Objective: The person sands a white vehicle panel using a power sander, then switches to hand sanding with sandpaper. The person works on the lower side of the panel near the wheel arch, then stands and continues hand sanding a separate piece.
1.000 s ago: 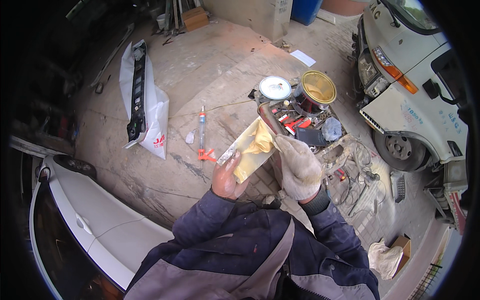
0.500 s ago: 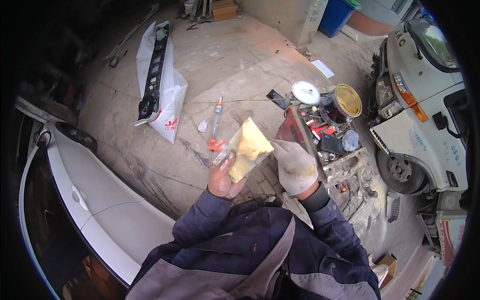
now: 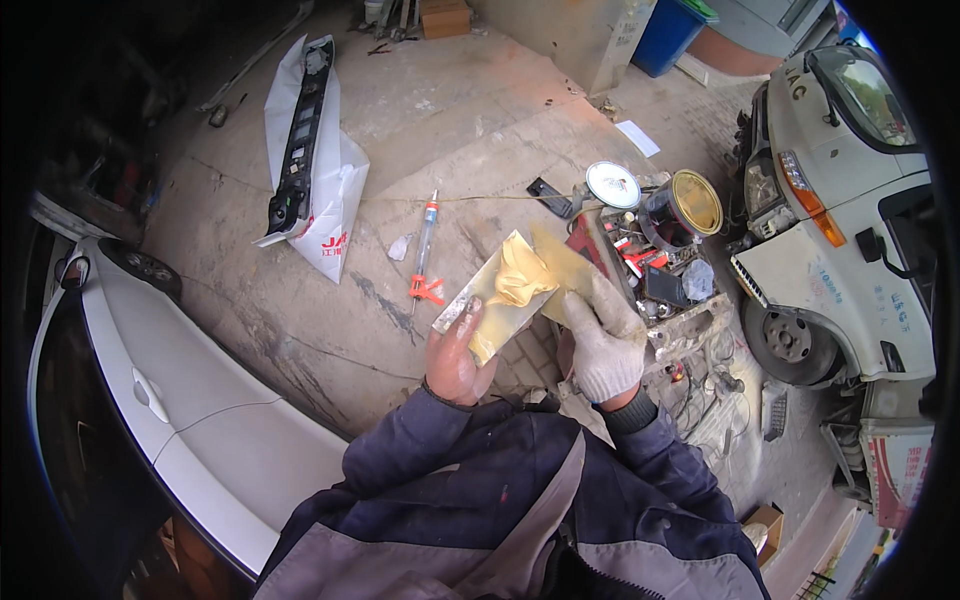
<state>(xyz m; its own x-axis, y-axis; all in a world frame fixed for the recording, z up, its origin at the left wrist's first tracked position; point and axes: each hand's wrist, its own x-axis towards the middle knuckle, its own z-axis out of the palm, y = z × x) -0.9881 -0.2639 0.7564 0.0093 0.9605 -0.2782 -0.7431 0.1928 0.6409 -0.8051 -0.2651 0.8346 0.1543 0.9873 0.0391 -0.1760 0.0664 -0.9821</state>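
My bare left hand grips the lower left edge of a flat mixing plate, its thumb lying over the plate. A mound of yellow putty is heaped on the plate's upper part, and more is smeared along the lower edge. In a white, stained work glove, my right hand pinches a thin, translucent yellow putty spreader. The spreader is tilted at the plate's right side, close by the putty; whether it touches the putty, I cannot tell.
An open putty tin and a white lid top a tool-filled cart at right. Ahead lie an orange-and-clear applicator gun and a black car part on white wrapping. A white car stands left, a truck right.
My right hand has turned, bringing the spreader's broad face into view beside the plate. The putty has been gathered into a higher mound. My left hand still holds the plate.
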